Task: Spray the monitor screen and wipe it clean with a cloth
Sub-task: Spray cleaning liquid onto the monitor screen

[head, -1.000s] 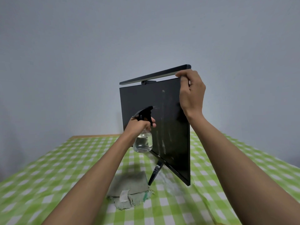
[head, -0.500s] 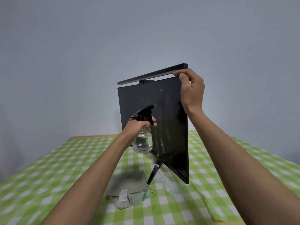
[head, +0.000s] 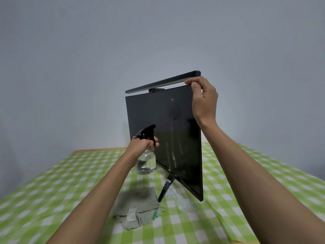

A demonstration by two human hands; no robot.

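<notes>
A black monitor stands on the table, turned so its screen faces left of me, with wet streaks and a round spray patch running down its right half. My right hand grips the monitor's top right corner, thumb on the front. My left hand holds a clear spray bottle with a black trigger head, its nozzle pointed at the screen a short way off. A grey-green cloth lies flat on the table below the bottle, beside the monitor's stand leg.
A slim black light bar is clamped along the monitor's top edge. The table carries a green and white checked cover. A plain grey wall rises close behind the table's far edge.
A round wet patch with a fresh drip has appeared high on the screen. Both hands and the bottle have stayed almost in the same place.
</notes>
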